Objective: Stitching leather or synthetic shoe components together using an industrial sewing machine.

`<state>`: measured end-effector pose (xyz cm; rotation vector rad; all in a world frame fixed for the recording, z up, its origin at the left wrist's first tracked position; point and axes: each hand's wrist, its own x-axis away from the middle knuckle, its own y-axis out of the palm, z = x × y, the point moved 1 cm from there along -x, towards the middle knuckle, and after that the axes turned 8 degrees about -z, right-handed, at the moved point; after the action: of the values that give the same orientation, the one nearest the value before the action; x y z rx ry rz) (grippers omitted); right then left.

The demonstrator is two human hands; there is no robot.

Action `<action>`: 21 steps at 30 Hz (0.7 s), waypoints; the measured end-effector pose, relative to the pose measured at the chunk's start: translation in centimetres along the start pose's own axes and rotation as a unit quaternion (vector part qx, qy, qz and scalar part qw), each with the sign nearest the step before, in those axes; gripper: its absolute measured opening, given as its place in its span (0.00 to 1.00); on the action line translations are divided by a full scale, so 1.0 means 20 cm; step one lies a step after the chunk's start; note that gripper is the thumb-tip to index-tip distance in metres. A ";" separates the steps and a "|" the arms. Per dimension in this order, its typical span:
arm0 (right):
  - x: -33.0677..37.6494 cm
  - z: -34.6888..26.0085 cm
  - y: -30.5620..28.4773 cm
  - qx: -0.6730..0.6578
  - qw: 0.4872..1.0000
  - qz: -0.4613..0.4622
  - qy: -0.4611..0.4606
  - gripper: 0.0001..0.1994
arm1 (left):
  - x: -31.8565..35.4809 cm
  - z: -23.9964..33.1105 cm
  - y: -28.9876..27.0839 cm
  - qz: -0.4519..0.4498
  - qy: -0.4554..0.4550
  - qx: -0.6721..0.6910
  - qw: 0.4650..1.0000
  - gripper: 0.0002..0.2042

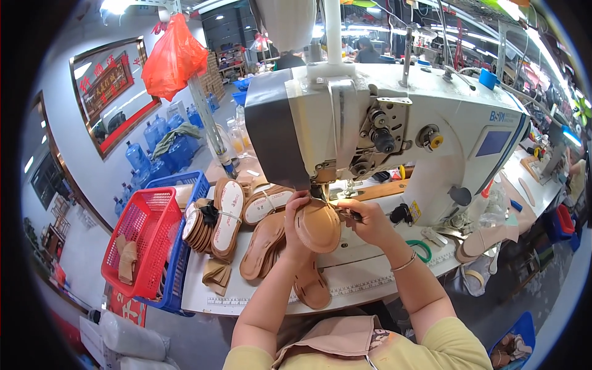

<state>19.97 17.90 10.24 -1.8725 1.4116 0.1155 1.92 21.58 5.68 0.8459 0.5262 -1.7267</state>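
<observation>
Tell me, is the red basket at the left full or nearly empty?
Nearly empty. The red basket shows mostly bare mesh floor and walls, with only a few tan pieces lying in its lower corner.

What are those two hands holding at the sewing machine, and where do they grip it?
A tan sole piece: left hand grips its left edge, right hand pinches its upper right edge by the needle.

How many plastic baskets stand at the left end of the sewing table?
2: a red basket nearest the left, and a blue basket beside it, partly behind it. Others may be hidden.
</observation>
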 end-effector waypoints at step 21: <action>0.25 0.06 0.07 0.085 0.996 0.019 0.032 0.11 | -0.10 0.06 -0.15 0.021 -0.322 0.297 0.899 0.14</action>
<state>21.20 14.67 6.17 -1.7242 1.4536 -0.0447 -0.89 22.81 7.81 0.6192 -0.4887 -2.0176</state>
